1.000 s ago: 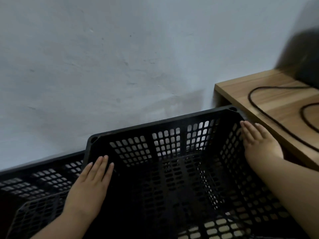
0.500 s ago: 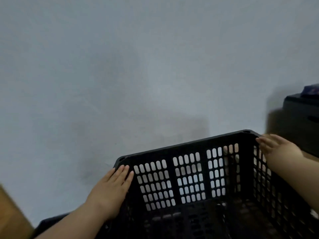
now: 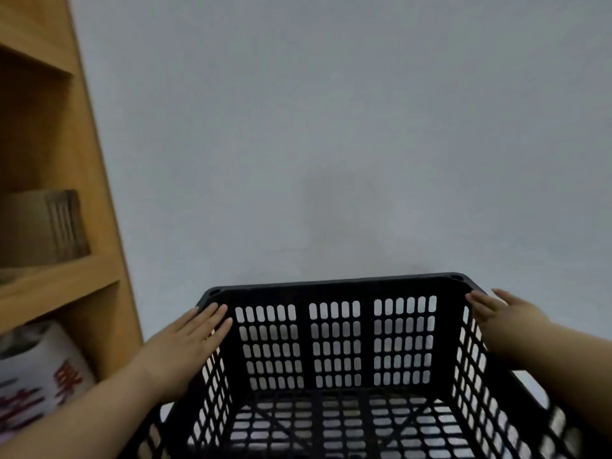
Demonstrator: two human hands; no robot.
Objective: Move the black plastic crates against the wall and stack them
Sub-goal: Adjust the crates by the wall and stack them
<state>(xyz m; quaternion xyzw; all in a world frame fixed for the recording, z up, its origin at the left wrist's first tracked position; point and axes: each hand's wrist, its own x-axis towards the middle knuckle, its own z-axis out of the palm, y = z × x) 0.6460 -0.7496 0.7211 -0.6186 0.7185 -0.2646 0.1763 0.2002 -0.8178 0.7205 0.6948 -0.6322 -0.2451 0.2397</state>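
Both bare forearms reach forward from the near edge, one on each side. The person's left hand (image 3: pixel 180 351) lies flat with palm inward, fingers (image 3: pixel 212 318) straight and held together, pointing up and to the far right. The person's right hand (image 3: pixel 496 314) mirrors it on the right side, flat and extended, fingers pointing to the far left, thumb hidden. Neither hand is curled into a fist.

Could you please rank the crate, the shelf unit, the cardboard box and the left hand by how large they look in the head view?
1. Crate, filling the lower middle.
2. Shelf unit, though cropped at the frame's edge, so its rank against the crate is unsure.
3. Left hand.
4. Cardboard box: looks about the hand's size but sits farther away, so unsure.
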